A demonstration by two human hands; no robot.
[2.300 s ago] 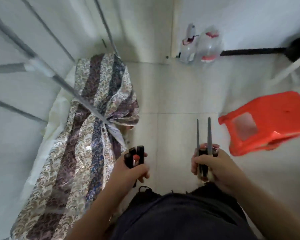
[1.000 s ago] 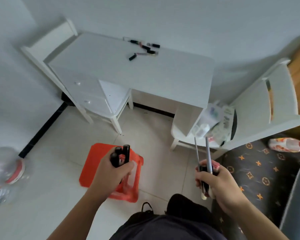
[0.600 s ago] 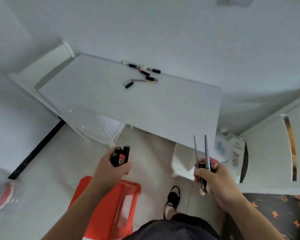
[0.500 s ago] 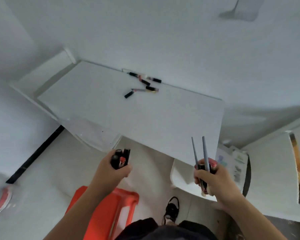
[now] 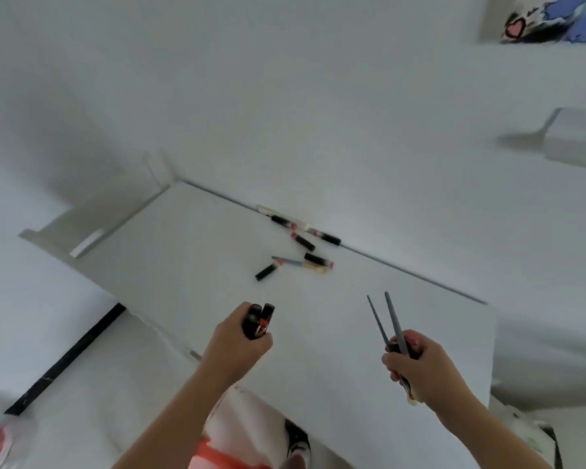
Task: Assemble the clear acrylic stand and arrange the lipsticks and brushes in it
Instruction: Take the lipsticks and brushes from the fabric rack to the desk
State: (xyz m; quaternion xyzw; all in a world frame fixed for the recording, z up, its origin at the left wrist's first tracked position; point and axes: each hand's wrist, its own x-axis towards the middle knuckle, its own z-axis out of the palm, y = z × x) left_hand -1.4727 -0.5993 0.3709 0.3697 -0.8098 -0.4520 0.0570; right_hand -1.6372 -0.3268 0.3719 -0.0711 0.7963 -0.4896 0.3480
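Standing at the white rectangular table [image 5: 369, 333], the person has their left hand [image 5: 239, 348] wrapped around a little bundle of black lipstick tubes [image 5: 258, 320], one showing a red tip, held up over the table's near edge. Their right hand [image 5: 416, 365] is clenched around two thin grey brush handles [image 5: 386, 321] that stick up and fan apart, over the table's near right corner. More black-and-red lipsticks and a brush [image 5: 296, 247] lie scattered loose by the far edge against the white wall [image 5: 285, 96], and I can't make out the clear acrylic stand, it's all too blurry.
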